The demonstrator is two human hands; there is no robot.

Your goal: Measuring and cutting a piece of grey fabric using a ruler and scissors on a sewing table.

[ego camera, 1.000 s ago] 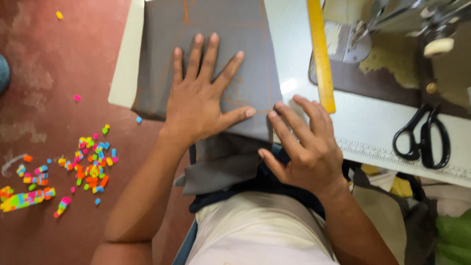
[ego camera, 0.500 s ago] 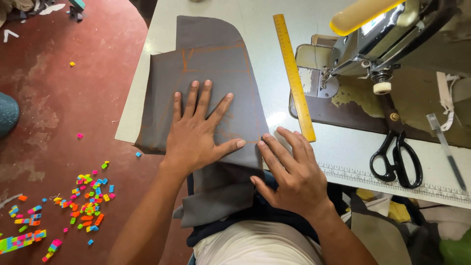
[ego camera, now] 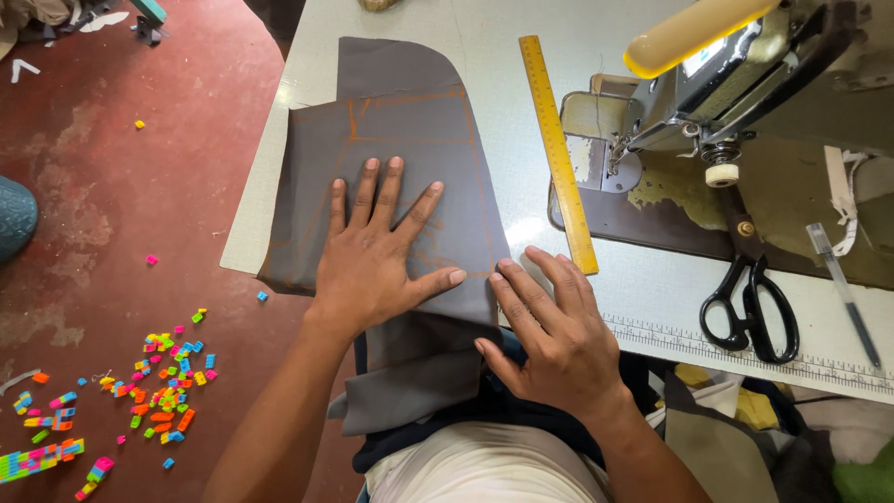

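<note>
Fabric (ego camera: 400,140), grey and marked with orange chalk lines, lies flat on the pale sewing table (ego camera: 484,56) in front of you, its near end spilling over the table edge toward your lap. Your left hand (ego camera: 377,261) rests palm down on the middle of the cloth, fingers spread wide and pressed flat, thumb stretched out to the right. Your right hand (ego camera: 549,331) sits at the cloth's right edge near the table's front, fingers spread and slightly curled, fingertips touching the fabric edge and the table beside it; neither hand pinches anything. The two hands lie just beside each other, your left thumb tip almost meeting your right forefinger.

A yellow ruler (ego camera: 557,149) lies on the table just right of the fabric, running away from you at a slight slant. Beyond it stands the sewing machine (ego camera: 736,84), with a yellow cylinder (ego camera: 694,33) on top. Black-handled scissors (ego camera: 750,298) lie on the table to your right, well apart from your right hand, and a pen (ego camera: 843,293) lies further right. A white measuring tape (ego camera: 745,349) runs along the table's front edge. On the red floor (ego camera: 121,186) to your left, small coloured plastic blocks (ego camera: 158,391) lie scattered
</note>
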